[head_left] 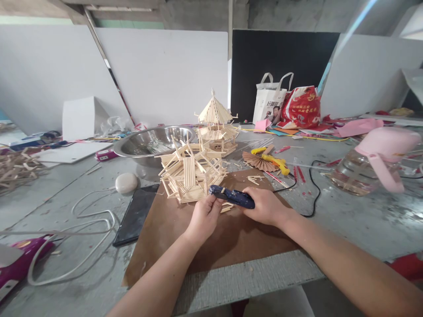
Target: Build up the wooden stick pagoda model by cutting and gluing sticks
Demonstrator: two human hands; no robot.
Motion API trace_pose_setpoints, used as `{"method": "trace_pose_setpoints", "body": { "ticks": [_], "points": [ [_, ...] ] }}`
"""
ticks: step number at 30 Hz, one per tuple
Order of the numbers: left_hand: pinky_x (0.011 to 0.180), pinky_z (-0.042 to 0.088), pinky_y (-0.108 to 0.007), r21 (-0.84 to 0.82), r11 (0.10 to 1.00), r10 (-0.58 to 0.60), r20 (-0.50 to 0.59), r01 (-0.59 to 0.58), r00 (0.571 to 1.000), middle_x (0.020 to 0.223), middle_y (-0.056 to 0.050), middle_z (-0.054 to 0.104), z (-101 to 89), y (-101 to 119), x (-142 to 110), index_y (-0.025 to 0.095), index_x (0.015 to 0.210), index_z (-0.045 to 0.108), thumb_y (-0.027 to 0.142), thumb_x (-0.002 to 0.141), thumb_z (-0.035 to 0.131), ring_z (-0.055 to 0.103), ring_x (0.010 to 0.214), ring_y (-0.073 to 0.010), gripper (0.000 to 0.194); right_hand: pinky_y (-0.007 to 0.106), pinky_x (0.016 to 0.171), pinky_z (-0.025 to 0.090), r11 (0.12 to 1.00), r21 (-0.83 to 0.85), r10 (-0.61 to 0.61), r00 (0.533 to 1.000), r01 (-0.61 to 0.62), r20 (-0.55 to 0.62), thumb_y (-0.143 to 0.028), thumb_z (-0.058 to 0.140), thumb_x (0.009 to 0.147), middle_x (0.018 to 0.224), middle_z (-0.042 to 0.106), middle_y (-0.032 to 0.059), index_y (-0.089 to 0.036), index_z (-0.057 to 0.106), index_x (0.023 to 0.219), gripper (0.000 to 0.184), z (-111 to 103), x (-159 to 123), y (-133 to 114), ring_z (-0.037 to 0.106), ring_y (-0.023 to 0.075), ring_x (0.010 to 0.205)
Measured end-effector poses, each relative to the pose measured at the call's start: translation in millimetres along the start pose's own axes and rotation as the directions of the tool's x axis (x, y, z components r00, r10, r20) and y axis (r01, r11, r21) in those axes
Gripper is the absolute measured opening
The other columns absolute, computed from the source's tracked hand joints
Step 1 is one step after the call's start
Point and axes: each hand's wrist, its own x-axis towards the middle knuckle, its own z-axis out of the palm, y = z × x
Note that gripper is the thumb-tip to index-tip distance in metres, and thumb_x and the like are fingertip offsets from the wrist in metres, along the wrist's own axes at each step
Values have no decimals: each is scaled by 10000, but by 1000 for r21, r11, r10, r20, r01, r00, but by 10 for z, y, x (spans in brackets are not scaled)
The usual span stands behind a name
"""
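My right hand [261,204] is closed around one end of a dark blue hand tool [233,197], whose exact kind I cannot make out. My left hand [205,215] pinches at the tool's other end; what lies between its fingertips is hidden. A short pale stick piece shows against the tool's upper edge. Just behind my hands stands a model built of thin wooden sticks [190,174], with an open top and slatted panels. Behind it rises a stick pavilion with a pointed roof [214,112]. Short sticks [254,179] lie on the brown board [172,233] under my hands.
A steel basin [132,149] stands behind the model. Left are a phone [135,215], a white case with a cable [126,182] and a purple device [26,259]. A yellow glue gun [280,165], its black cord and a pink-lidded jug [363,169] stand right. Bags [302,108] sit behind.
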Motion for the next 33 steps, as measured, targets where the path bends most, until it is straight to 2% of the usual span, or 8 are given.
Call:
{"method": "trace_pose_setpoints", "body": {
  "ticks": [5, 8, 11, 15, 18, 21, 23, 33],
  "points": [
    [453, 298, -190, 91, 995, -34, -8, 35, 999, 479, 41, 394, 5, -19, 0, 157, 607, 469, 395, 807, 361, 371, 454, -78, 329, 250, 585, 355, 999, -20, 39, 999, -39, 32, -370, 486, 711, 723, 616, 32, -198, 517, 761, 181, -17, 11, -6, 572, 174, 686],
    [494, 349, -195, 186, 981, -54, -15, 56, 998, 585, 22, 504, 17, -9, -12, 170, 794, 544, 402, 797, 386, 447, 520, -96, 281, 253, 557, 356, 991, -6, 136, 986, -136, 100, -564, 455, 684, 708, 620, 51, -193, 537, 728, 383, -124, 34, 83, 570, 186, 662],
    [594, 407, -217, 242, 970, -14, -27, 21, 1000, 818, -18, 582, 32, 10, -18, 193, 913, 543, 384, 795, 403, 522, 672, -121, 265, 265, 534, 363, 961, 1, 270, 938, -277, 216, -683, 327, 678, 642, 614, 61, -188, 559, 709, 547, -279, 49, 246, 568, 190, 601],
    [663, 423, -251, 307, 952, 8, -61, 11, 998, 925, -36, 571, 31, 17, 0, 194, 866, 549, 340, 794, 410, 529, 813, -156, 214, 298, 516, 399, 872, 19, 432, 789, -488, 436, -676, 59, 729, 495, 563, 67, -168, 575, 667, 727, -380, 73, 420, 538, 169, 442],
    [677, 418, -266, 357, 934, -8, -34, 20, 999, 877, -23, 579, 22, 6, 18, 198, 809, 558, 310, 794, 407, 523, 827, -166, 189, 330, 519, 425, 823, 18, 464, 691, -567, 554, -712, 80, 696, 493, 557, 76, -173, 564, 603, 730, -356, 129, 473, 545, 177, 431],
    [697, 411, -273, 392, 920, -3, -22, 11, 1000, 835, -16, 585, 19, -3, 28, 197, 792, 564, 283, 792, 409, 519, 824, -165, 177, 350, 509, 439, 780, 35, 485, 639, -624, 597, -734, 136, 673, 525, 568, 83, -179, 554, 603, 699, -319, 195, 495, 569, 196, 465],
    [692, 411, -273, 404, 915, -10, -32, 22, 999, 829, -17, 587, 19, -7, 31, 196, 796, 568, 276, 788, 415, 522, 809, -163, 173, 353, 507, 446, 769, 35, 496, 630, -638, 598, -740, 141, 667, 523, 567, 84, -179, 545, 598, 694, -300, 216, 510, 577, 201, 477],
    [710, 401, -281, 402, 915, -14, -37, 28, 999, 831, -23, 590, 5, -7, 52, 191, 787, 576, 257, 779, 425, 518, 824, -170, 165, 339, 482, 457, 785, 4, 520, 664, -619, 537, -737, 83, 670, 480, 568, 94, -187, 505, 463, 724, -203, 177, 541, 572, 186, 431]
  ]
}}
